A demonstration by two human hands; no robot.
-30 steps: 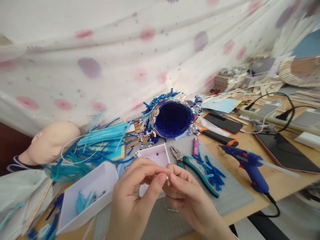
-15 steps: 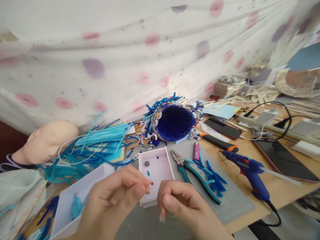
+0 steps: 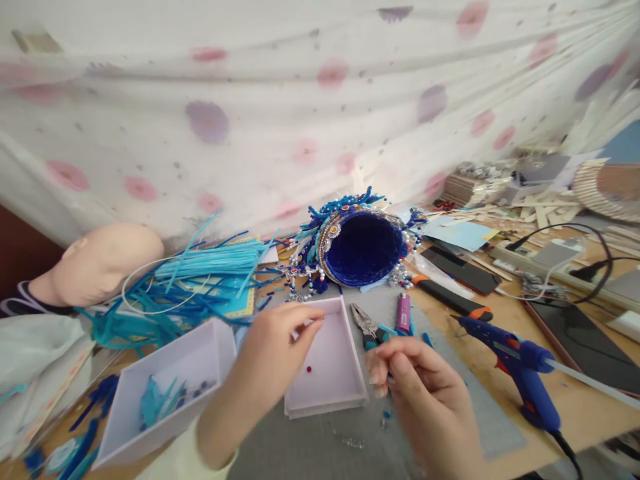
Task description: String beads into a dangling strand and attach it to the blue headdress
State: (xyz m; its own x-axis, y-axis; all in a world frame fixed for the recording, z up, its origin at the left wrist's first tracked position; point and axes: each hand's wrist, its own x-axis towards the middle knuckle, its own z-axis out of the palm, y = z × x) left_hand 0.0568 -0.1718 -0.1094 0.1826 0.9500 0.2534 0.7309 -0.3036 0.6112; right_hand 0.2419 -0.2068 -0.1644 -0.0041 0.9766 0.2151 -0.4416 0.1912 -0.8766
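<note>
My left hand reaches over the shallow white box, thumb and forefinger pinched at a small dark bead near its far side. A red bead lies in the box below. To the box's right, my right hand is closed, thumb pressed to curled fingers; whatever it grips is hidden. Silver pieces and a small blue bead lie on the grey mat. Behind the box, a beaded blue headdress rests on its side, its dark hollow facing me.
Pliers, a purple lighter and a blue glue gun lie at right, with phones beyond. At left are a deeper white box, turquoise pipe cleaners and a mannequin head.
My left hand has moved forward into the shallow box, to the small dark bead. My right hand has shifted right, partly covering the pliers. The camera view has turned slightly left.
</note>
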